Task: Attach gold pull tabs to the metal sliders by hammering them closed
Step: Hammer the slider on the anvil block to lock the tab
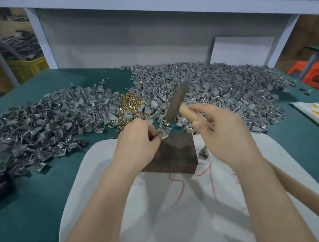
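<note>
Striking step: left hand (136, 137) pinches a slider (164, 133) at the block's (176, 154) far edge; whether its gold tab is seated I cannot tell. Above the block, hammer (176, 101) raised, right hand (220, 128) clenched round its handle near the head. Next, I judge: a short blow clear of my fingertips (157, 137). Beyond the block, heaps (220, 87) crowd; bare block lies nearer me.
</note>
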`<state>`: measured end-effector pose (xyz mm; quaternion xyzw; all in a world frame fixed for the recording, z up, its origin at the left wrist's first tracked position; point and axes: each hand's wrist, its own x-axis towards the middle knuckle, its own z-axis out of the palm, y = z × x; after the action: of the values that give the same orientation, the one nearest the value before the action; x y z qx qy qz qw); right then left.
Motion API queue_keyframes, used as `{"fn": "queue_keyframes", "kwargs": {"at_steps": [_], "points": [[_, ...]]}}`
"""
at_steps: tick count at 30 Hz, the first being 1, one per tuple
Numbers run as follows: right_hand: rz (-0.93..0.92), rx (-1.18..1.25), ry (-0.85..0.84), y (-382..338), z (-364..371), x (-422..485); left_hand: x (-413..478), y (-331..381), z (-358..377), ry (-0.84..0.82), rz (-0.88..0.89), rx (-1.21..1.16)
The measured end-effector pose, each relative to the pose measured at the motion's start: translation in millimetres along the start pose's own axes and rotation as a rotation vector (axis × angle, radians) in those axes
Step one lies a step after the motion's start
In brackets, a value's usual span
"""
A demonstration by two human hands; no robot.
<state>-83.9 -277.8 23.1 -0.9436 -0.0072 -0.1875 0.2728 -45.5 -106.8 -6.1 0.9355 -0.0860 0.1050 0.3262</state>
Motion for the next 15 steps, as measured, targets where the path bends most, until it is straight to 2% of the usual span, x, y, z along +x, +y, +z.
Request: {"fn": "queue_keyframes", "kwargs": {"at_steps": [2,6,9,12,15], "points": [[0.089,0.043,0.043,15.8,5.7,11.1,-0.4,0.6,-1.2,-0.008,-0.012,-0.007],[0.263,-0.003,-0.05,44.4,16.3,23.4,-0.9,1.5,-3.7,-0.037,-0.021,-0.018],[0.319,0.024,-0.104,54.6,21.4,20.7,0.0,-0.2,-2.6,-0.043,-0.021,-0.028],[0.306,-0.039,-0.108,52.1,20.0,19.0,2.0,-2.1,-0.9,-0.033,-0.025,-0.049],[0.143,-0.071,0.028,32.3,17.4,22.0,3.2,-1.4,-1.0,0.011,-0.01,-0.136]]}}
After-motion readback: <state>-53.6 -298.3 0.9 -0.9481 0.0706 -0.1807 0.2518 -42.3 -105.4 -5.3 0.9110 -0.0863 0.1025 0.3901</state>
